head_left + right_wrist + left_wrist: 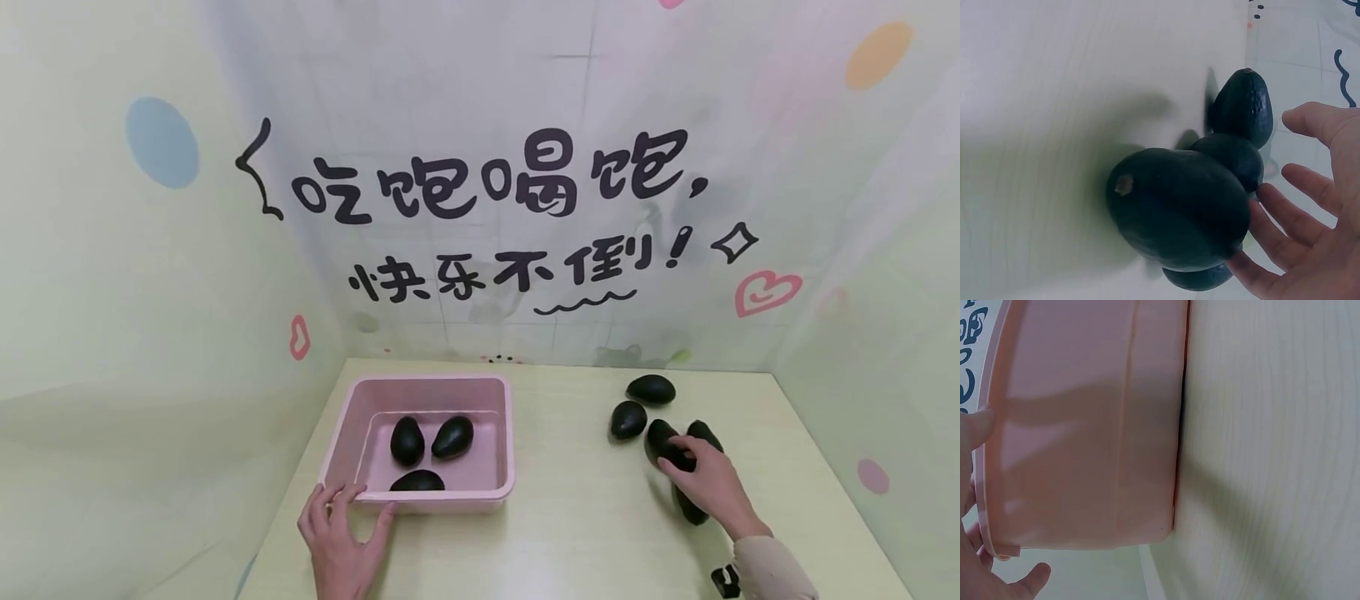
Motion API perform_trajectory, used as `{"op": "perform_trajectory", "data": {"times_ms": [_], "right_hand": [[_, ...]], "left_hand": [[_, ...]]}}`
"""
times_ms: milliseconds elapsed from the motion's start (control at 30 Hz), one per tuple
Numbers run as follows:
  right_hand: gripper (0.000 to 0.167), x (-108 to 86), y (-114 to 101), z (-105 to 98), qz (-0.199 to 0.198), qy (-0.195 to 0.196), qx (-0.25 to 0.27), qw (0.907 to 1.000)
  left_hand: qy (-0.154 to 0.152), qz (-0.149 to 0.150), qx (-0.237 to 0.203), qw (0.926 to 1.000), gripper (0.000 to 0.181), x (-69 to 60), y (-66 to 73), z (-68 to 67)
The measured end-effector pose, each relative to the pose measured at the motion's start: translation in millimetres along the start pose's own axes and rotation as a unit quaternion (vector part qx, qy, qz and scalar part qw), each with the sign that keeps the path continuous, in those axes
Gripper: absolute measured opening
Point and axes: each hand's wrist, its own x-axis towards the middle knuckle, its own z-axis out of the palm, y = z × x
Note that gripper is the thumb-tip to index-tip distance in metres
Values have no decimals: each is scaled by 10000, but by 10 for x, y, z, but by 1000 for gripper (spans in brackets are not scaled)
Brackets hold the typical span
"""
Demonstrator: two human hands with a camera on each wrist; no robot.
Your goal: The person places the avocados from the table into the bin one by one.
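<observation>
Left hand (341,533), seven o'clock, grips the pink bin (450,505); right hand (707,477), four o'clock, sits unclenched over an avocado (663,438) (I'd close gently, sparing its neighbours (628,420)).

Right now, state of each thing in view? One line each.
Pink bin: upright, open-topped.
Three avocados: inside it, look uncut.
Other avocados: outside it, look uncut, some partly hidden.
Left grip: holding the bin's near-left rim.
Right grip: fingers extended among the other avocados.
</observation>
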Motion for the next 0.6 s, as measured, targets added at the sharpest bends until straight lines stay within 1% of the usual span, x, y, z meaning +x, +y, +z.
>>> {"op": "perform_trajectory", "data": {"times_ms": [133, 400, 600], "right_hand": [[53, -16, 61, 12, 55, 27, -37, 10000], [61, -62, 209, 36, 239, -74, -144, 9996], [65, -134, 299, 52, 542, -186, -177, 9982]], "left_hand": [[20, 3, -3, 10000, 51, 4, -4, -1], [15, -3, 23, 10000, 51, 5, -19, 1], [11, 4, 0, 10000, 51, -1, -19, -1]]}}
